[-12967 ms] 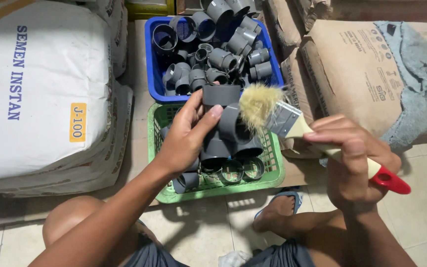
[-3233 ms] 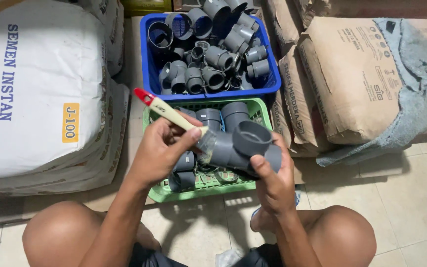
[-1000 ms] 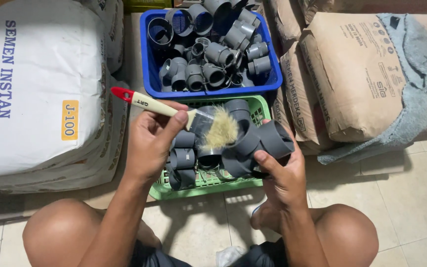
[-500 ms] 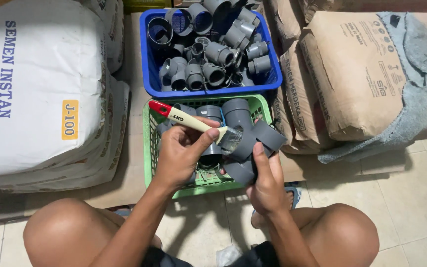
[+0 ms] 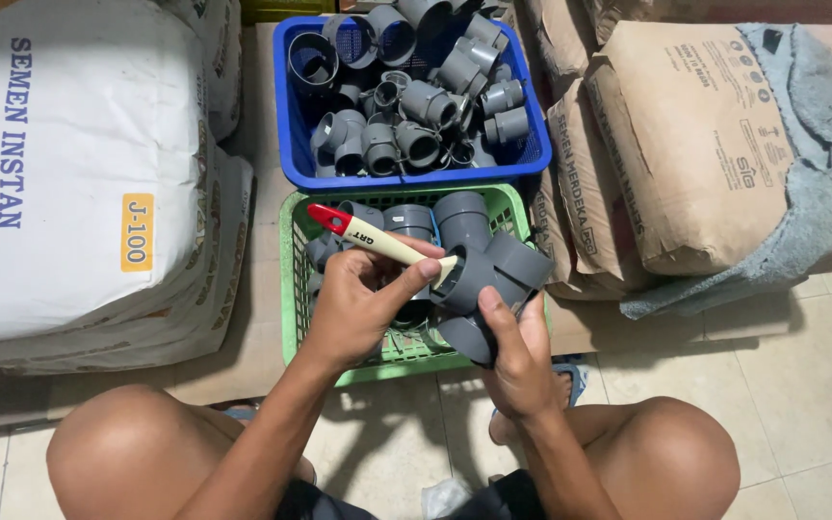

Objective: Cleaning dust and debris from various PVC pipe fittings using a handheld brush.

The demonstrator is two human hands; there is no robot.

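Note:
My left hand point(image 5: 363, 303) grips a paintbrush point(image 5: 377, 241) with a cream handle and red tip; its bristles are pushed inside an opening of a grey plastic pipe tee fitting point(image 5: 483, 289). My right hand point(image 5: 517, 351) holds that fitting from below, just above the green basket point(image 5: 293, 289). More grey fittings lie in the green basket under my hands. Behind it, a blue basket point(image 5: 293, 144) is piled with several grey pipe fittings point(image 5: 406, 101).
A stack of white sacks point(image 5: 69, 173) stands at left. Brown paper sacks point(image 5: 686, 144) stand at right, with a grey cloth point(image 5: 811, 183) draped over them. My bare knees point(image 5: 127, 453) frame the tiled floor point(image 5: 801, 385) at the bottom.
Compared with a second ago, the brush has gone from beside the fitting into its opening; the fitting has been turned and brought closer to my left hand.

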